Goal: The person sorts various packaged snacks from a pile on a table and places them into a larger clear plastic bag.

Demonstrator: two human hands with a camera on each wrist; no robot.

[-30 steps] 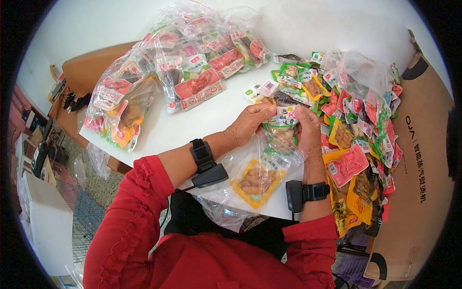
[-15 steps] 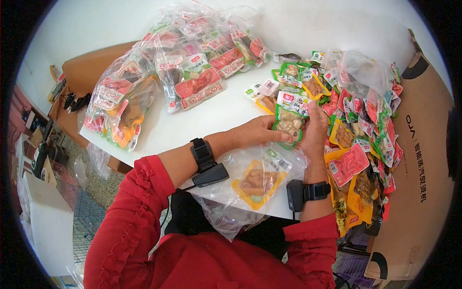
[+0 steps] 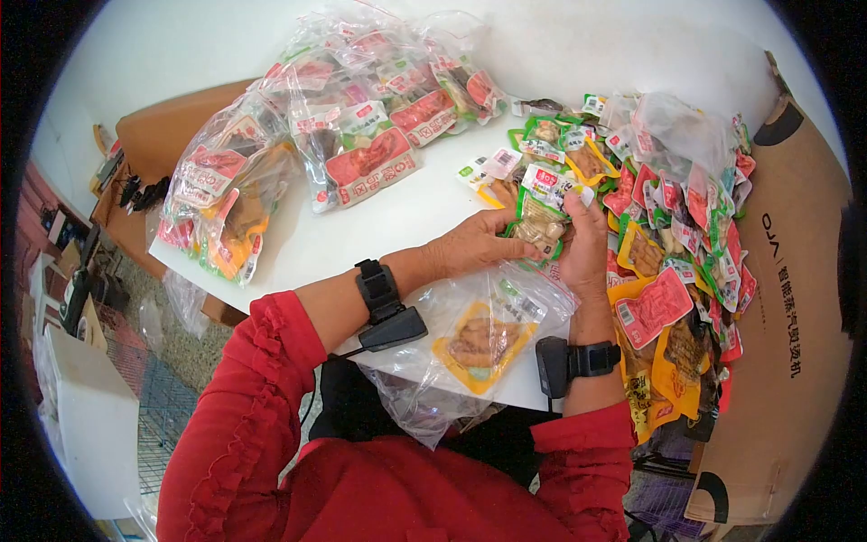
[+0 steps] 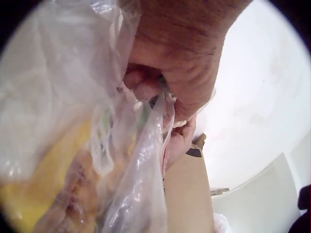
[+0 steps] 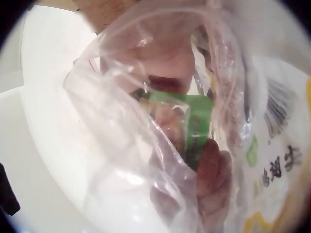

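A green-and-white snack pouch (image 3: 540,221) with pale food behind a clear window is held between both hands. The left hand (image 3: 474,242) grips its lower left part, thumb across the front. The right hand (image 3: 587,237) holds its right side, thumb near the top edge. Just below the hands lies a clear zip bag (image 3: 424,312), its mouth edge by the right wrist, with a yellow-edged pouch (image 3: 483,339) of brown food inside. In the right wrist view the clear film (image 5: 116,136) hangs before the fingers (image 5: 214,179) and the green pouch (image 5: 198,119).
Filled clear bags (image 3: 366,163) of pouches stand along the back and left of the white table (image 3: 433,203). A heap of loose pouches (image 3: 673,226) covers the right side, beside a large cardboard box (image 3: 777,298). A yellow-edged pouch (image 3: 499,190) lies just behind the held one.
The left hand has gone from the upper part of the green-and-white pouch down to its lower part, leaving more of its front showing. Lately the pouch has shifted slightly left and tilted.
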